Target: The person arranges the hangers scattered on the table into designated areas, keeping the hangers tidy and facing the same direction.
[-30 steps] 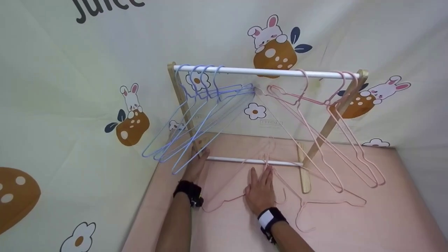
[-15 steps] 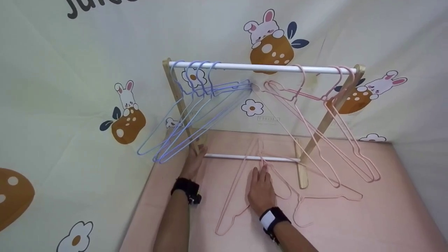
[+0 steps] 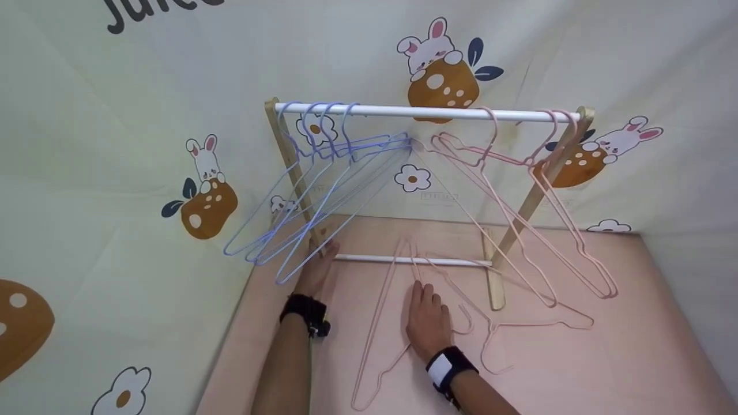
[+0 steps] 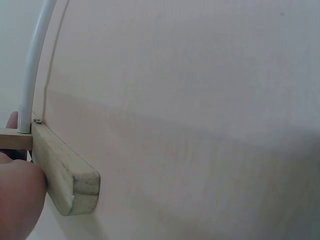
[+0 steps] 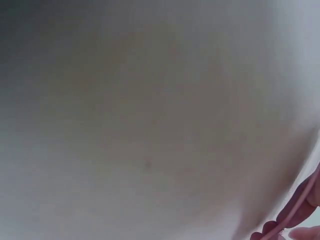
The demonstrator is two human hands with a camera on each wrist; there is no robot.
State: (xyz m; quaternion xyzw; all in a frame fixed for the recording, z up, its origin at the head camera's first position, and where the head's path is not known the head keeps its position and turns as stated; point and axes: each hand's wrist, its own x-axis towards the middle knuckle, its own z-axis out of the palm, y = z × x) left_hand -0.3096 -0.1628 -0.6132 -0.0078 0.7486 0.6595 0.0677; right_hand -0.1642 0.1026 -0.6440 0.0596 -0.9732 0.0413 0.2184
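A small clothes rack (image 3: 424,112) with wooden sides and white bars stands on the pink surface. My left hand (image 3: 316,272) grips the foot of its left upright; in the left wrist view the thumb (image 4: 21,197) lies against the wooden foot (image 4: 65,172). My right hand (image 3: 429,323) holds a pink wire hanger (image 3: 373,323) low in front of the rack, its wide end pointing toward me. The right wrist view catches curled fingers (image 5: 300,215) with pink wire across them. Another pink hanger (image 3: 524,324) lies flat, right of that hand.
Several blue hangers (image 3: 344,124) hang at the left end of the top bar. Pink hangers (image 3: 494,127) hang toward its right end. The rack's right foot (image 3: 496,288) reaches forward beside the loose hanger. A patterned cloth wall (image 3: 190,86) rises behind and to the left.
The held pink hanger has swung round, its wide end coming nearer to me, and the right hand has shifted slightly down. The left hand stays at the rack's upright. The blue hangers sway slightly.
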